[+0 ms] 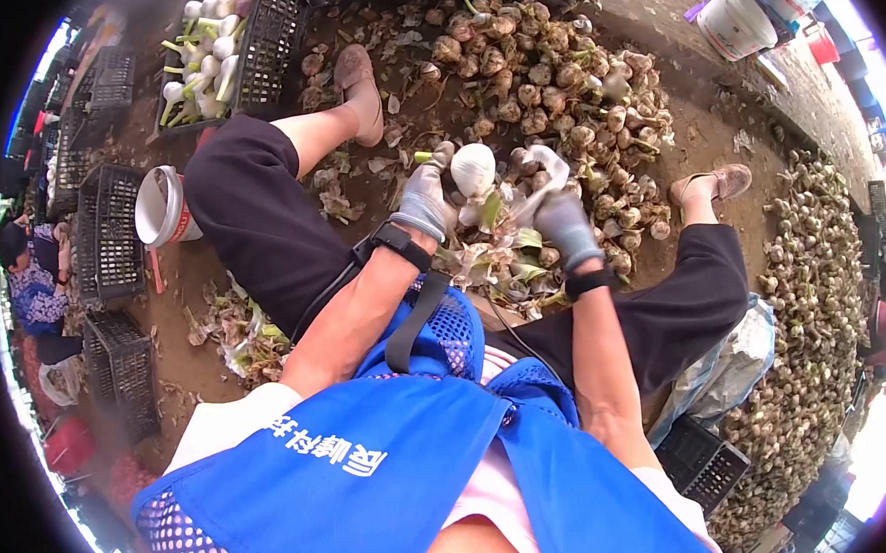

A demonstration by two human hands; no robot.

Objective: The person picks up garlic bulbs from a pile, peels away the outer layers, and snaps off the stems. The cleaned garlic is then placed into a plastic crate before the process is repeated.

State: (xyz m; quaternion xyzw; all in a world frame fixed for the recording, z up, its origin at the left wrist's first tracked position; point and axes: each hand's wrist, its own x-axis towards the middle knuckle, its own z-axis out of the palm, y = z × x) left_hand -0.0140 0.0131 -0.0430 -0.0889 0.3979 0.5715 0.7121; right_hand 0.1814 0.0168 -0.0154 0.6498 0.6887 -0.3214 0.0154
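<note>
A white, peeled garlic bulb is in my gloved left hand, its green stem end pointing left. My gloved right hand is just to the right, blurred by motion, with a strip of pale skin at its fingers. Beneath both hands lie loose peelings with bits of green. Beyond them spreads a heap of unpeeled garlic on the ground.
A black crate of white garlic stands at the upper left. Nearby are a white bucket and empty-looking crates. A long garlic pile runs along the right. Another person sits at the far left.
</note>
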